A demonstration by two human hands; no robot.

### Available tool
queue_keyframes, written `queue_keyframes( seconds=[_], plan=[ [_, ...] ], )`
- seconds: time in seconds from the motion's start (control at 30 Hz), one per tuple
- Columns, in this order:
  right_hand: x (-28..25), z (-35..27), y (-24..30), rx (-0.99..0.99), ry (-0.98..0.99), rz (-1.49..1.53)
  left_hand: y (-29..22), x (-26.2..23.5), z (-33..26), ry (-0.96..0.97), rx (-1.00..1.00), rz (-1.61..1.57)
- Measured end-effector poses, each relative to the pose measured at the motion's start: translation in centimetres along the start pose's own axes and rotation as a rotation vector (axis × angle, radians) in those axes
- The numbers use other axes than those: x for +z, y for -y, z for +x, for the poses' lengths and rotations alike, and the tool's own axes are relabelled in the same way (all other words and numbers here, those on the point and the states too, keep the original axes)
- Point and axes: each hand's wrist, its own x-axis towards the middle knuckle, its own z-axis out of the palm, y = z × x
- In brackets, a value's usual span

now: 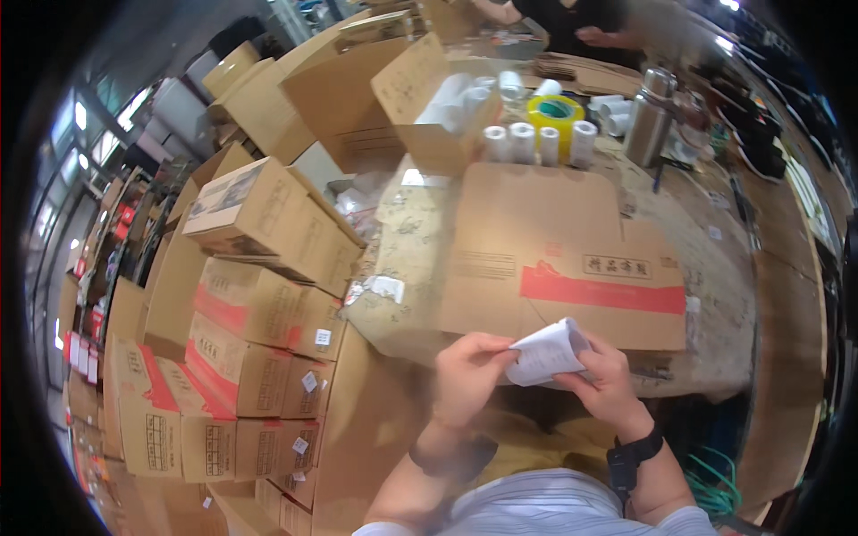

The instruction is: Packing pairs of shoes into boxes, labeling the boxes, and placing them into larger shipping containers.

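Between my two hands is a curled white paper sheet point(547, 355) with faint print on it. My left hand point(466, 373) pinches its left edge between thumb and fingers. On the other side, my right hand point(603, 375) grips the paper's right end, fingers behind and thumb in front. Just beyond the paper, a flattened brown cardboard carton point(536, 219) with a red band lies on the table, its near edge close to my hands.
White paper rolls point(523, 143), yellow tape point(542, 112) and a steel thermos point(651, 121) stand at the table's back. An open carton point(438, 147) holds more rolls. Stacked cartons point(255, 357) fill the left. Another person point(581, 27) is across the table. Green cord point(715, 482) hangs lower right.
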Motion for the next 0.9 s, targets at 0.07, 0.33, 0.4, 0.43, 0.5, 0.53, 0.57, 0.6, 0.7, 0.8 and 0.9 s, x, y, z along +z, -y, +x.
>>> queue_keyframes(
  seconds=[0.07,0.33,0.4,0.43,0.5,0.53,0.57,0.6,0.7,0.8,0.9],
  plan=[
    [0.3,0.8,-0.2,-0.042,0.031,0.021,-0.1,-0.9,0.2,-0.047,0.123,0.154],
    [1.8,4.1,-0.9,0.036,0.132,0.105,-1.0,-3.0,2.0,-0.032,0.118,0.264],
    [2.4,5.2,-0.7,0.037,0.092,0.104,-0.6,-2.9,2.4,-0.1,0.117,0.296],
    [2.7,5.7,-0.7,0.026,0.046,0.104,-0.1,-3.0,2.7,-0.138,0.197,0.299],
    [3.2,6.0,-1.5,0.069,0.027,0.108,0.3,-2.9,3.2,-0.173,0.267,0.294],
    [3.3,6.0,-1.8,0.134,0.027,0.179,0.3,-2.7,3.4,-0.215,0.292,0.327],
    [3.5,6.0,-2.1,0.199,0.025,0.25,0.2,-2.5,3.6,-0.257,0.318,0.359],
    [3.5,6.0,-2.2,0.208,0.026,0.241,-0.4,-2.0,4.0,-0.293,0.306,0.404],
    [3.7,6.0,-2.3,0.056,0.068,0.186,1.1,-3.3,3.9,0.095,-0.058,-0.032],
    [3.9,5.6,-2.2,0.069,0.049,0.18,1.3,-2.7,3.9,-0.013,-0.056,-0.105],
    [4.5,4.6,-2.5,0.197,-0.011,0.235,1.1,-2.2,3.9,-0.133,0.097,0.103]
  ],
)
